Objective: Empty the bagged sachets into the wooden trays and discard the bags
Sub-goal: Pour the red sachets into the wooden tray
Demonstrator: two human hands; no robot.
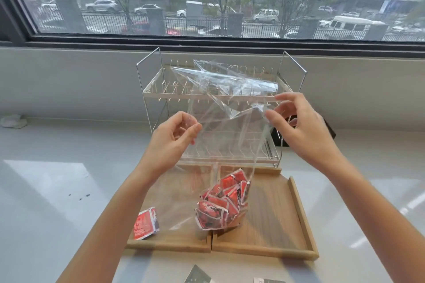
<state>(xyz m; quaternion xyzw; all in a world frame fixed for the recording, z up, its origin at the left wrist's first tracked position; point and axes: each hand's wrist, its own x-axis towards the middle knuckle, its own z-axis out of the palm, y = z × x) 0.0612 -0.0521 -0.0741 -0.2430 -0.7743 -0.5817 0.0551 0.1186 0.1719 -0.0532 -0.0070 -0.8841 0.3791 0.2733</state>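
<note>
A clear plastic bag [220, 122] hangs upright between my hands above two wooden trays. My left hand [171, 139] pinches the bag's left top edge. My right hand [299, 126] pinches its right top edge, pulling the mouth apart. A clump of red sachets [223, 204] fills the bag's bottom, which rests where the left tray [170, 244] and right tray [301, 211] meet. One loose red sachet [146, 223] lies on the left tray, partly hidden by my left forearm.
A two-tier wire dish rack [156, 95] stands behind the trays against the window ledge. A dark object [330, 132] sits behind my right hand. Packets [199, 274] lie at the counter's near edge. A crumpled white thing [12, 120] lies far left.
</note>
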